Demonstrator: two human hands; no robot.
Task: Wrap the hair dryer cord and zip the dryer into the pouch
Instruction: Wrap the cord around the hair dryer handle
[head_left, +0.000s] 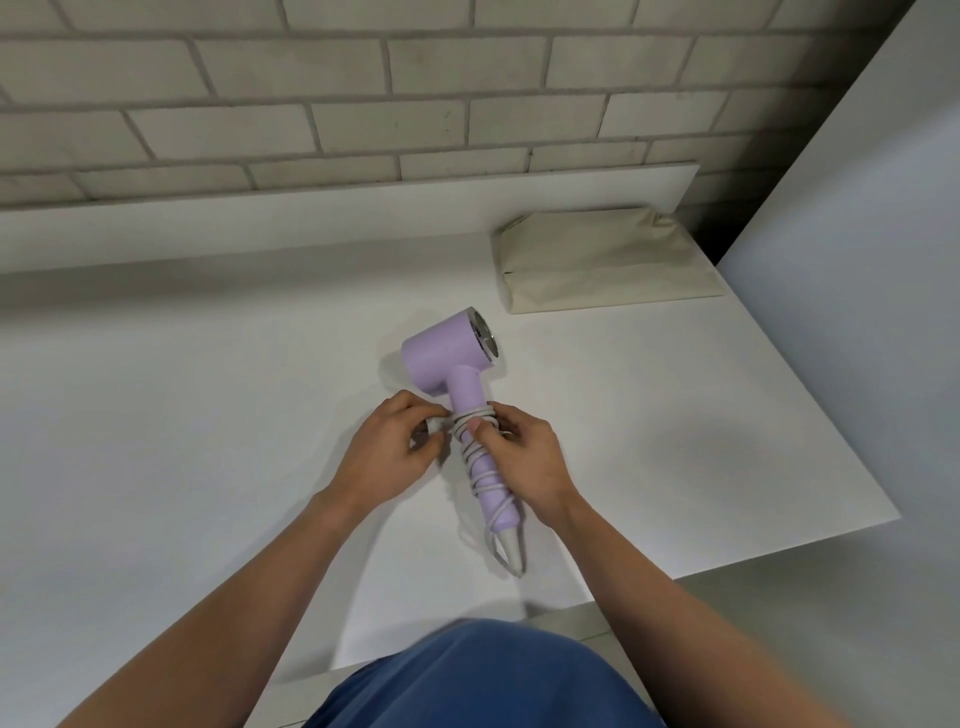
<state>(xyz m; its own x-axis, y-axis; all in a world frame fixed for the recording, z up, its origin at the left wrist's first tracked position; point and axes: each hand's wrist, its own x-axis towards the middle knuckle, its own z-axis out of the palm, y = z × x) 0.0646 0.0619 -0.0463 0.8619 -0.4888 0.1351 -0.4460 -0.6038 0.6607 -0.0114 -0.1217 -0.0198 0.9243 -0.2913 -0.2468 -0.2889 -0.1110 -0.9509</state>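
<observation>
A lilac hair dryer (447, 358) lies on the white table (182, 415), its barrel pointing away to the right and its handle toward me. A pale grey cord (485, 480) is wound several times round the handle, and a short loop of it hangs past the handle's grey end. My left hand (392, 452) pinches the plug end of the cord just left of the handle. My right hand (519, 452) grips the handle over the upper coils, thumb pressing on the cord. A beige fabric pouch (602, 260) lies at the back right of the table, apart from the dryer.
A grey brick wall runs behind the table, with a raised white ledge (311, 218) along its foot. A tall white panel (857, 260) stands at the right. The table's right edge runs diagonally near the pouch. My blue-clad lap (483, 680) is at the front edge.
</observation>
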